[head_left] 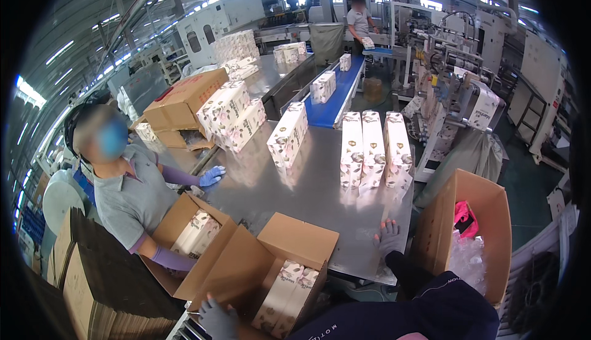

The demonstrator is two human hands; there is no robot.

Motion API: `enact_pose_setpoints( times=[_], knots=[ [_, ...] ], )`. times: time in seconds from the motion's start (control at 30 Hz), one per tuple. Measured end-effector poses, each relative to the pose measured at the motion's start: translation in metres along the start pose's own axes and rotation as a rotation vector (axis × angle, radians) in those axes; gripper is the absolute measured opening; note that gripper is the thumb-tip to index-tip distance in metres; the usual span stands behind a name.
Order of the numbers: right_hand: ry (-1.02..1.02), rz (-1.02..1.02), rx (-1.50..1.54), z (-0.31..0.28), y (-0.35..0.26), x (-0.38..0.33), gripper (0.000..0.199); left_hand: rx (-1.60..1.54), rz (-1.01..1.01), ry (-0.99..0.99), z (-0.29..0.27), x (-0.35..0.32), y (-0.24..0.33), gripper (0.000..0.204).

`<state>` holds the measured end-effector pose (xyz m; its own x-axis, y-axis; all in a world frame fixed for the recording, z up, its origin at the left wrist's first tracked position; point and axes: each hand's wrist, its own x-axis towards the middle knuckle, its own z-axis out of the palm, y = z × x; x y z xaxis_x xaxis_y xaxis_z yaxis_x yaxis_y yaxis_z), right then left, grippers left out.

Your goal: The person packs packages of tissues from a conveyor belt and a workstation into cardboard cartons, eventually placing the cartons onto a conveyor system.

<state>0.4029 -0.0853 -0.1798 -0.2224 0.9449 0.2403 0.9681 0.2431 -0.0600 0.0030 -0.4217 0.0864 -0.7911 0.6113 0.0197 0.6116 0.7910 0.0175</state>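
Observation:
My right hand [389,236], in a grey glove with bare fingertips, lies spread on the metal table [277,207], holding nothing. Three tall white floral packs [372,149] stand beyond it, two close together and one slightly apart. My left hand [218,320], gloved alike, rests with fingers apart at the near left edge of an open cardboard carton [298,235]. Inside that carton, on its right side, lie floral packs [286,297] side by side. Another floral pack [288,135] stands farther left on the table, by the conveyor's end.
A blue conveyor belt [332,105] brings packs toward the table. At left, a co-worker [132,186] reaches into another carton [166,220]. A carton with plastic wrap [431,235] stands at right. Flattened cardboard [92,278] is stacked lower left. Another person [359,21] stands near machinery.

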Motion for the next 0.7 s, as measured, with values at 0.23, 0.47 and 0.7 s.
enact_pose_setpoints(
  times=[0.23,0.47,0.7],
  knots=[
    [0.006,0.001,0.017,-0.001,0.000,0.002,0.064,0.123,0.112,-0.683,0.088,0.003,-0.041,0.058],
    [-0.019,-0.015,-0.021,-0.007,-0.003,0.003,0.064,-0.026,0.121,-0.645,0.103,0.016,-0.059,0.058],
    [-0.047,-0.002,-0.019,-0.006,-0.002,0.002,0.066,-0.182,0.136,-0.586,0.113,0.014,-0.070,0.063]
  ],
)
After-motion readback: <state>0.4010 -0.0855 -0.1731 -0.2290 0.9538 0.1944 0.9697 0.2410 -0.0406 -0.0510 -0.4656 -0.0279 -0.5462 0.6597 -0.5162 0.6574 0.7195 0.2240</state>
